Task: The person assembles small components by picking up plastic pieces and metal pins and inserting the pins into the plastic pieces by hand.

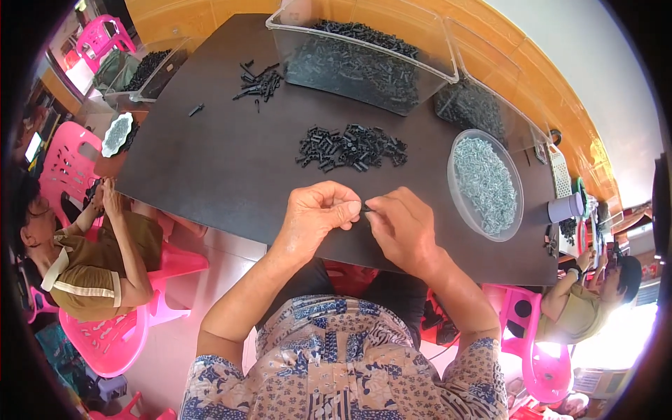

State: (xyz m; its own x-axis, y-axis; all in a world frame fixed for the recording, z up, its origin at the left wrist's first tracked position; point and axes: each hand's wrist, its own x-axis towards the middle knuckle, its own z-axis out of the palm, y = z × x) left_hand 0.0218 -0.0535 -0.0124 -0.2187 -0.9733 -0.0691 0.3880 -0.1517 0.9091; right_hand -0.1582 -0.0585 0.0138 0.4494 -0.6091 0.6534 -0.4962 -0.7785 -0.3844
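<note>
Close together over the table's near edge, my left hand [323, 213] and my right hand [402, 227] are both closed in a pinch. Between their fingertips sits a small black plastic part [365, 208], mostly hidden by the fingers. Just beyond my hands lies a pile of short black plastic parts [352, 147]. To the right of my right hand stands a round clear tub [456, 203] full of small silvery metal pieces [486, 183]. Farther off at the left is a loose heap of longer black parts [259, 85].
A large clear bin [364, 52] of black parts stands at the back, with a second bin [514, 119] beside it. One black part [196, 110] lies alone at left. A grey-purple cup [565, 208] is at the right edge. People sit on pink chairs [105, 343] on both sides.
</note>
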